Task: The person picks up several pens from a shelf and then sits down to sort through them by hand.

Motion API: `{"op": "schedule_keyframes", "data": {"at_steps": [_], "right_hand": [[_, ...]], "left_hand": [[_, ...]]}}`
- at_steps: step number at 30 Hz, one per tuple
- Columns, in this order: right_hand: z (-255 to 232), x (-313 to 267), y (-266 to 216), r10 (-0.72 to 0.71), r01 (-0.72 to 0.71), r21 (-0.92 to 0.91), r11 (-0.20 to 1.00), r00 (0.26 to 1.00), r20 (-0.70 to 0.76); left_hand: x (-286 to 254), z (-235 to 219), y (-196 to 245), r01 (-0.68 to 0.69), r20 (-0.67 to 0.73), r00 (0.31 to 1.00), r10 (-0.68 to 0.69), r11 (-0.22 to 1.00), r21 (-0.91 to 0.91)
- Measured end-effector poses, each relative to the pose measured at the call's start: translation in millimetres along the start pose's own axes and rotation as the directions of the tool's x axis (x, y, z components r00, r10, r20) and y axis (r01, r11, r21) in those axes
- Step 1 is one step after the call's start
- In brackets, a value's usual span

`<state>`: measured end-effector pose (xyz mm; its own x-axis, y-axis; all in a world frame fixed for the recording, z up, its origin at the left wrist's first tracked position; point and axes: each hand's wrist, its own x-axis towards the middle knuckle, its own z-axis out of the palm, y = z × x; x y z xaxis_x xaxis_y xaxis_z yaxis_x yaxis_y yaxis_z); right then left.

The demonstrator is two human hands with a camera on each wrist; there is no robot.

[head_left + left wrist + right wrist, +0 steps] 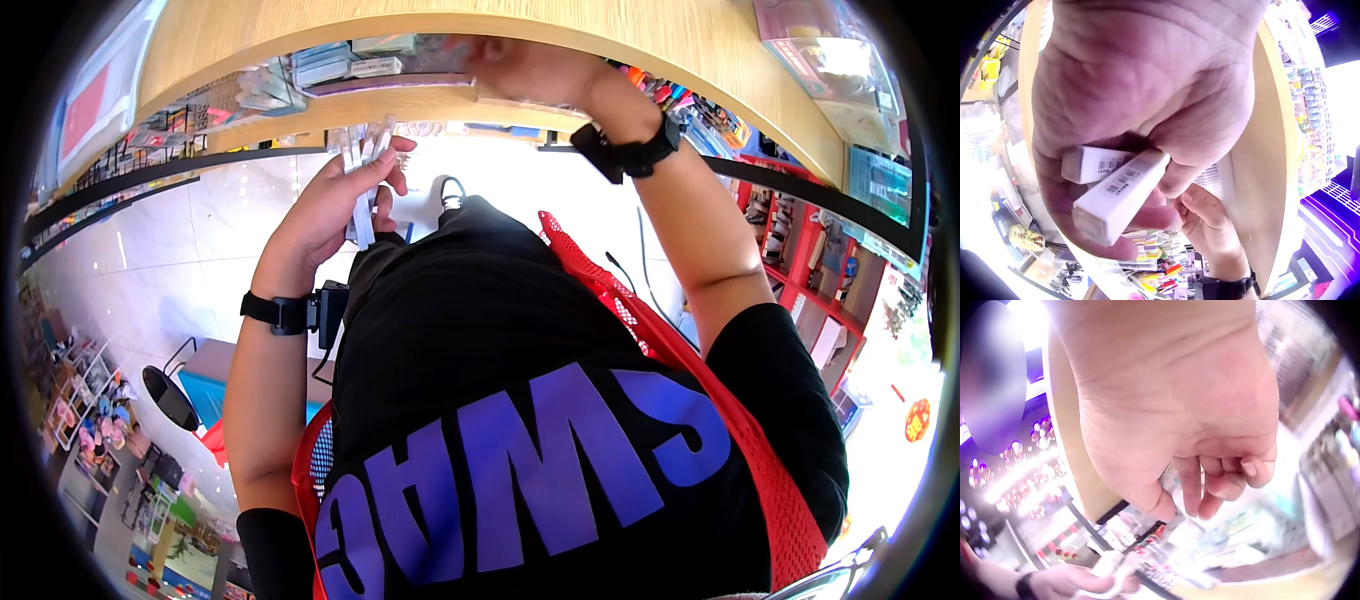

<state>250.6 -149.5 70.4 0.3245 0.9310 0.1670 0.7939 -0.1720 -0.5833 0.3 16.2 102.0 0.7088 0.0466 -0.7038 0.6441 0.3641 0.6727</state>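
The fingers (1147,215) of the left hand (335,205) are curled around a small bundle of white boxes (1119,194), and the thumb presses them from the side. The boxes are long and thin, with a square end and smooth matt cardboard faces. Each one carries a small black barcode with tiny print beside it, but we cannot read this print. In the head view the same boxes stand almost upright in the hand, in front of the chest and below the wooden shelf (640,40).

The right hand (525,68) is raised to the shelf, well apart from the left one. In the right wrist view its fingers (1225,478) hang loosely bent and we see nothing between them. In the head view the fingertips are blurred at the row of flat packets (350,62) on the shelf, so we cannot tell if they touch one.

The shelf is of pale smooth wood with a rounded edge. Both wrists carry a black strap (285,312). The person wears a black shirt (560,400) with big purple letters, which read "SWAG" when turned around, and a red mesh vest (760,460) over it. The floor (190,240) is of glossy white tiles.
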Motion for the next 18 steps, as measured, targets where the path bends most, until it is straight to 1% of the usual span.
{"op": "schedule_keyframes", "data": {"at_steps": [1, 2, 3, 5, 6, 7, 8, 9, 11, 13, 14, 15, 16, 17, 18], "right_hand": [[4, -2, -13, 0.072, -0.081, 0.078, 0.994, 0.991, 0.112], [9, -4, -34, 0.132, -0.168, 0.146, 0.975, 0.965, 0.226], [5, -3, -50, 0.148, -0.203, 0.142, 0.969, 0.934, 0.326], [8, -3, -67, 0.117, -0.266, 0.301, 0.916, 0.894, 0.432], [16, -4, -65, 0.118, -0.267, 0.303, 0.915, 0.894, 0.433], [28, -7, -59, 0.093, -0.297, 0.411, 0.862, 0.889, 0.448], [35, -9, -57, 0.065, -0.325, 0.512, 0.795, 0.885, 0.461], [37, -10, -56, 0.064, -0.324, 0.513, 0.795, 0.885, 0.461], [38, -12, -56, 0.06, -0.391, 0.64, 0.661, 0.879, 0.474], [38, -16, -54, 0.06, -0.384, 0.658, 0.648, 0.887, 0.458], [38, -17, -53, 0.059, -0.376, 0.676, 0.634, 0.895, 0.442], [38, -17, -53, 0.059, -0.376, 0.674, 0.636, 0.894, 0.443], [39, -18, -54, 0.055, -0.393, 0.689, 0.609, 0.887, 0.458], [39, -19, -54, 0.051, -0.41, 0.702, 0.582, 0.88, 0.472], [39, -19, -55, 0.03, -0.399, 0.72, 0.568, 0.884, 0.466]], "left_hand": [[2, -2, -2, -0.01, 0.044, 0.999, 0.011, 1.0, -0.023], [5, -3, -3, -0.021, 0.087, 0.996, 0.025, 0.999, -0.047], [6, -3, -3, -0.021, 0.09, 0.996, 0.025, 0.999, -0.045], [6, -2, -5, 0.031, 0.129, 0.992, -0.014, 0.991, -0.129], [4, -3, -2, 0.041, 0.161, 0.987, -0.024, 0.994, -0.1], [4, -2, -2, 0.042, 0.161, 0.987, -0.026, 0.994, -0.1], [3, -1, -1, 0.036, 0.191, 0.981, -0.015, 0.994, -0.108], [3, -1, -1, 0.029, 0.221, 0.975, -0.003, 0.993, -0.115], [2, -3, -4, 0.012, 0.223, 0.975, 0.013, 0.994, -0.111], [5, -6, -8, -0.007, 0.226, 0.974, 0.031, 0.994, -0.107], [7, -8, -9, -0.009, 0.247, 0.969, 0.027, 0.997, -0.075], [9, -10, -9, -0.011, 0.267, 0.963, 0.022, 0.999, -0.043], [9, -10, -8, -0.013, 0.267, 0.963, 0.025, 0.999, -0.044], [7, -8, -4, 0.008, 0.285, 0.958, 0.0, 1.0, -0.026], [6, -6, -2, 0.029, 0.303, 0.953, -0.026, 1.0, -0.007]]}}
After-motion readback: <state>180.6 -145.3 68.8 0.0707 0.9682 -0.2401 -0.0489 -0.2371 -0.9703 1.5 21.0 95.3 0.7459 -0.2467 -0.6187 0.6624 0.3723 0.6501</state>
